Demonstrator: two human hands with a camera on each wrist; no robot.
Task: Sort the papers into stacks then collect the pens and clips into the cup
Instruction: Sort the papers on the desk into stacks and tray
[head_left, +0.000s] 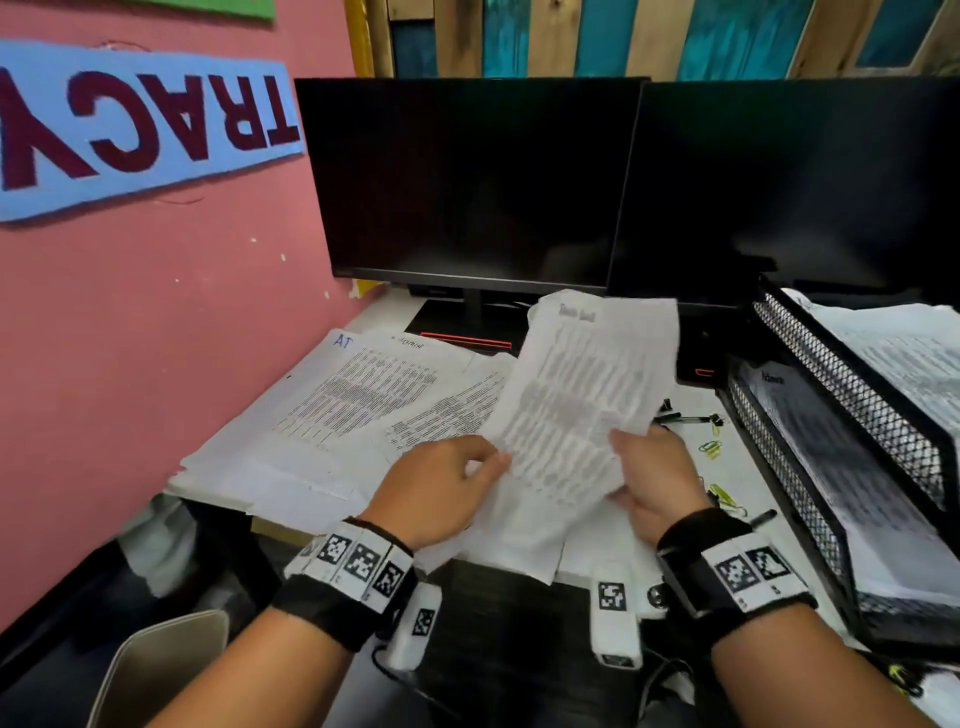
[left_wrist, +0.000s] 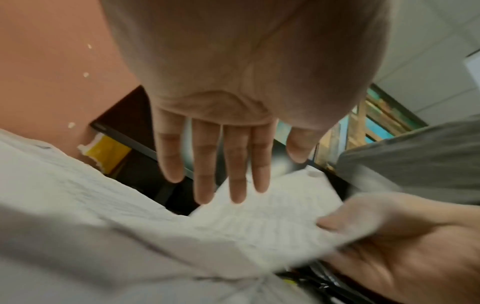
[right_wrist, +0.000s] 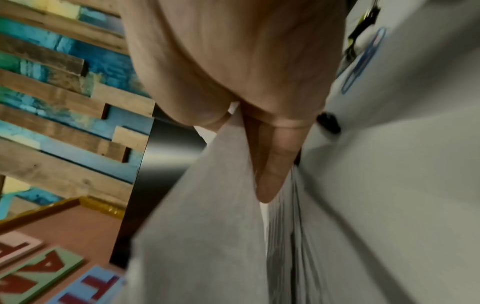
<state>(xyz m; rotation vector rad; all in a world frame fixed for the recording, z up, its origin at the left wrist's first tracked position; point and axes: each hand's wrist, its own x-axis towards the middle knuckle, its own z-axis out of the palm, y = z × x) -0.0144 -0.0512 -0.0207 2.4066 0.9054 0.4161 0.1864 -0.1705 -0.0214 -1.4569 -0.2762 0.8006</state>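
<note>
A lifted sheet (head_left: 576, 410) is pinched by the right hand (head_left: 655, 480), the left hand (head_left: 441, 486) flat-fingered beside it; edges should be squared before stacking.

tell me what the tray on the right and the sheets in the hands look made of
Tray: looks like black metal mesh, matte, going by its fine perforated walls and stiff rim.
Sheets: thin white printed paper, matte, creased and bending where the right hand holds them.

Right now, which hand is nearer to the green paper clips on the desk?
Right. The right hand holds the lifted sheet just left of the green paper clips; the left hand is across the sheet, farther left, fingers straight.
</note>
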